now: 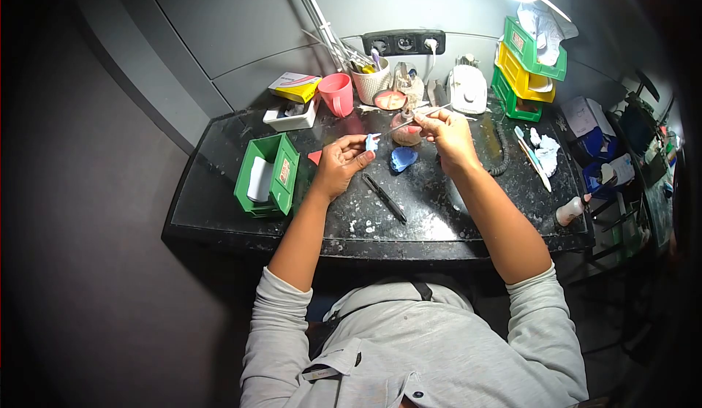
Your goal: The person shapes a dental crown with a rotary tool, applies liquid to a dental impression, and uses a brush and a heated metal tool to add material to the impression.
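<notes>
My left hand [341,167] pinches a small light-blue dental cast [371,143] with a bit of red on it. Fingers of my right hand [450,137] are closed round a thin metal wax carver [438,108], whose shaft slants down and left toward the cast. Just left of that hand, partly behind the carver, stands a small glass burner [406,134] with pinkish liquid. On the bench between my hands lies a second blue piece [403,159], and nearer to me is a black pen-like tool [384,198]. A red wax scrap [315,157] shows beside my left hand.
A green bin [268,176] stands at left. Behind are a pink mug [336,95], a white cup of tools [371,82], a round red wax tin [390,100] and a white device [467,89]. Stacked bins [526,72], a toothbrush [534,159] and a small bottle [570,210] are at right.
</notes>
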Motion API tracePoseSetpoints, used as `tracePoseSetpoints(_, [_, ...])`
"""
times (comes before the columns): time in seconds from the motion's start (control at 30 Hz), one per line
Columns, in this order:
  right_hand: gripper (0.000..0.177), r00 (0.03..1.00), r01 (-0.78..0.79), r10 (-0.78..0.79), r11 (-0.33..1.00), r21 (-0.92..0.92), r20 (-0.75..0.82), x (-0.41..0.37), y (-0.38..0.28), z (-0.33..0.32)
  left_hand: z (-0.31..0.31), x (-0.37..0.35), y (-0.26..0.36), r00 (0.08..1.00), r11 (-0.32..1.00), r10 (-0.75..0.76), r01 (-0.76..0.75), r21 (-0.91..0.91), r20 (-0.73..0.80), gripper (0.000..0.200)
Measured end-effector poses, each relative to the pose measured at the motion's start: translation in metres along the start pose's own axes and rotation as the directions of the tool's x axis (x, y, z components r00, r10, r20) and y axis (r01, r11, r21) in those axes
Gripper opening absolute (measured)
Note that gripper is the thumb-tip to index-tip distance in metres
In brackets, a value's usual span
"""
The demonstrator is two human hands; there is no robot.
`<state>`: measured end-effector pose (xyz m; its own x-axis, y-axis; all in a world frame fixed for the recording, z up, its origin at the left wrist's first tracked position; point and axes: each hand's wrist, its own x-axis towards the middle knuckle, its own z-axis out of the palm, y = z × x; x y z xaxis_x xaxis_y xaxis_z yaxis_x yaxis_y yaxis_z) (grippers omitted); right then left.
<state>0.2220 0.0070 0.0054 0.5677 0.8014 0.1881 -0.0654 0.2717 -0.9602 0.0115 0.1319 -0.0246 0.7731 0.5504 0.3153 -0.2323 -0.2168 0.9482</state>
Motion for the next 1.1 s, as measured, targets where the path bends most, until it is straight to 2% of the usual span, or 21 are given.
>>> tracePoseSetpoints(0.63, [0.014,0.998,0.051,-0.052,0.998,-0.022,-0.035,-0.004,-0.008,0.006,0.000,0.000,-0.001,1.000,1.000,0.002,-0.002,0.011,0.007,0.039])
tracePoseSetpoints(0.83, [0.015,0.993,0.109,-0.109,0.994,0.004,-0.035,-0.004,-0.006,0.008,0.000,0.000,-0.002,1.000,1.000,-0.005,0.005,-0.009,0.007,0.039])
tracePoseSetpoints(0.9, [0.016,0.988,0.147,-0.149,0.988,-0.052,-0.043,-0.005,-0.007,0.010,0.000,0.000,-0.002,1.000,1.000,-0.003,0.003,-0.019,0.011,0.038])
tracePoseSetpoints(1.1, [0.015,0.984,0.170,-0.173,0.984,-0.049,-0.043,-0.006,-0.006,0.013,0.000,0.000,-0.001,0.999,0.998,-0.030,0.031,-0.045,0.018,0.037])
